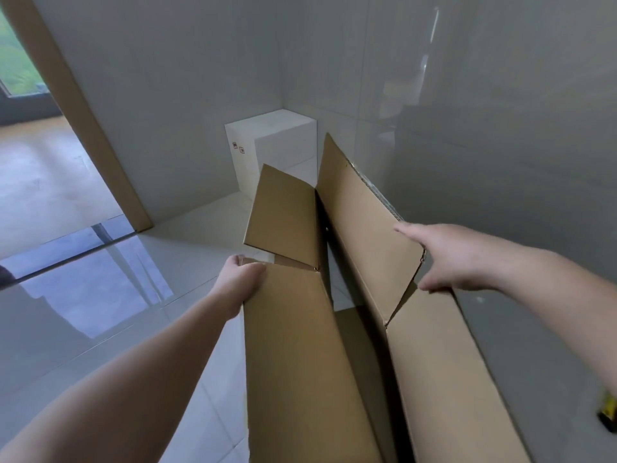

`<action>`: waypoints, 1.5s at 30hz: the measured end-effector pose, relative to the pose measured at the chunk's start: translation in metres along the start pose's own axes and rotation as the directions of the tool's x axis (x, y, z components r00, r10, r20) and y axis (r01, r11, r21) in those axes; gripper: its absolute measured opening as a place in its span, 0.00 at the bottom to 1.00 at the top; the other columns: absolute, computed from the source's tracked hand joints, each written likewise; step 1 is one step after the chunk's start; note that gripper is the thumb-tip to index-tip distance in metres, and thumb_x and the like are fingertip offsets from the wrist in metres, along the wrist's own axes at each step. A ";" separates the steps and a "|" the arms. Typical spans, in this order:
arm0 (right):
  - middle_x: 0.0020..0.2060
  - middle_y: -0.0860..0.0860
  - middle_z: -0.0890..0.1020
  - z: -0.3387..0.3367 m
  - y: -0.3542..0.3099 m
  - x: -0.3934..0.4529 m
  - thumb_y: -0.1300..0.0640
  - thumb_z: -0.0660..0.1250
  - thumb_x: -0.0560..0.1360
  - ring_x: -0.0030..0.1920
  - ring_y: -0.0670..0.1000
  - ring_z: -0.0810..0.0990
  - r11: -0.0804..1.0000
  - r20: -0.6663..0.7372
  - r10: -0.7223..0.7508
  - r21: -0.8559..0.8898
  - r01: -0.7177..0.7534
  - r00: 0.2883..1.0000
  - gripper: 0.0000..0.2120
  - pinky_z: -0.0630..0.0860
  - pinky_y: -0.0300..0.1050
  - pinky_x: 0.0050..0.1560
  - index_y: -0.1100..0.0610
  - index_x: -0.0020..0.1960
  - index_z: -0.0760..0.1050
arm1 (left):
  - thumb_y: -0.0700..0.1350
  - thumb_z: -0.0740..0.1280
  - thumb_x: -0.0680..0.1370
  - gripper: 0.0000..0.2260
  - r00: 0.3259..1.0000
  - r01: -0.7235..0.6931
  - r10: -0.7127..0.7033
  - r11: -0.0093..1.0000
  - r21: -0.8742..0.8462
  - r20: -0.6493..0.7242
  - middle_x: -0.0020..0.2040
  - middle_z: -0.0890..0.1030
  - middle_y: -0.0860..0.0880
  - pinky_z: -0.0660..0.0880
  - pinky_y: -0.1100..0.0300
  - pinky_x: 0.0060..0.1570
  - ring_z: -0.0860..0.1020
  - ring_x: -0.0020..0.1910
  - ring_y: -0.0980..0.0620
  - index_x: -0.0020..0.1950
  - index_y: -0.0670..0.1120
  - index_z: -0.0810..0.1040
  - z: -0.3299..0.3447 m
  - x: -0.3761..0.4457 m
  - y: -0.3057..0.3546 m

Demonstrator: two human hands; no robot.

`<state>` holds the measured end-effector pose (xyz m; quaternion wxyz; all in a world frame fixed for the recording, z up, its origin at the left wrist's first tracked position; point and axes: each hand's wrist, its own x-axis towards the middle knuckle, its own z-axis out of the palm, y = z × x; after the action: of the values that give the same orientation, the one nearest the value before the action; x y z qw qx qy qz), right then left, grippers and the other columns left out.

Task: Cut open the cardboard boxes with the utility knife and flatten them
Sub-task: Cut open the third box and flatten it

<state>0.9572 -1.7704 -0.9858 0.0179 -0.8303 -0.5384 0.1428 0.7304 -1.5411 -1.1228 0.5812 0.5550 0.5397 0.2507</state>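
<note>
Against the grey wall: my cardboard box (300, 345) stands open-ended on the floor (187, 248), its right panel close along the wall, its left panel angled away from it, a dark gap between the two.
Left hand: my left hand (242, 277) grips the top corner of the left panel, fingers curled over the edge and thumb on the inner face.
Right hand: my right hand (447, 255) lies flat with fingers straight on the upper flap of the right panel; it holds nothing, only presses.
Step in hand: I judge the cutting of this box is done and I am collapsing it, bringing the left panel toward the wall side.
How to do it well: I should push the left panel across steadily while the flat right hand keeps the wall-side panel from sliding, so that the folds give along their creases instead of buckling mid-panel.
Flaps: the two far flaps (283, 218) stick up unevenly; I would fold them in line with their panels before pressing down.
Knife: something yellow and black (609, 409) shows at the frame edge, on the wall side of the box; probably the utility knife, but I cannot tell.
Also near: a white box (280, 142) sits in the corner beyond my box, well apart.
Risk: the glossy floor looks slippery, so the base may skate away from the wall.
</note>
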 end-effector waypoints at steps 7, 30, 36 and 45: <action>0.46 0.63 0.81 0.027 -0.027 0.008 0.62 0.64 0.61 0.28 0.49 0.70 0.870 -0.110 0.028 0.493 0.030 0.994 0.23 0.66 0.41 0.30 0.67 0.55 0.72 | 0.69 0.62 0.66 0.38 0.994 0.104 -0.100 0.988 -0.115 0.042 0.52 0.81 0.47 0.80 0.53 0.46 0.83 0.44 0.48 0.67 0.45 0.69 0.007 0.016 0.044; 0.59 0.50 0.79 0.063 -0.110 0.028 0.23 0.63 0.57 0.58 0.51 0.78 0.793 0.173 0.142 0.570 -0.217 0.975 0.48 0.74 0.48 0.62 0.55 0.66 0.72 | 0.36 0.63 0.75 0.15 0.949 0.167 -0.048 0.915 -0.367 0.312 0.54 0.81 0.35 0.82 0.49 0.38 0.83 0.44 0.40 0.61 0.36 0.74 0.064 -0.015 0.086; 0.43 0.51 0.78 0.053 -0.124 0.027 0.54 0.72 0.64 0.42 0.51 0.79 0.822 0.141 0.227 0.503 -0.267 0.964 0.20 0.77 0.43 0.41 0.56 0.53 0.71 | 0.32 0.57 0.67 0.19 0.963 0.138 -0.042 0.926 -0.351 0.268 0.47 0.70 0.41 0.73 0.46 0.46 0.73 0.42 0.43 0.57 0.38 0.69 0.084 -0.019 0.095; 0.49 0.57 0.77 0.033 -0.118 0.017 0.59 0.58 0.78 0.53 0.59 0.78 0.900 0.024 0.331 0.293 -0.323 0.943 0.08 0.71 0.43 0.44 0.59 0.56 0.70 | 0.34 0.59 0.64 0.09 0.950 0.123 -0.041 0.960 -0.250 0.311 0.35 0.65 0.46 0.68 0.52 0.36 0.67 0.30 0.47 0.42 0.41 0.66 0.108 -0.046 0.115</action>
<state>0.8504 -1.7098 -0.9999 0.1236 -0.8988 -0.3639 0.2109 0.8498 -1.5927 -1.0230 0.7363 0.4805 0.4284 0.2083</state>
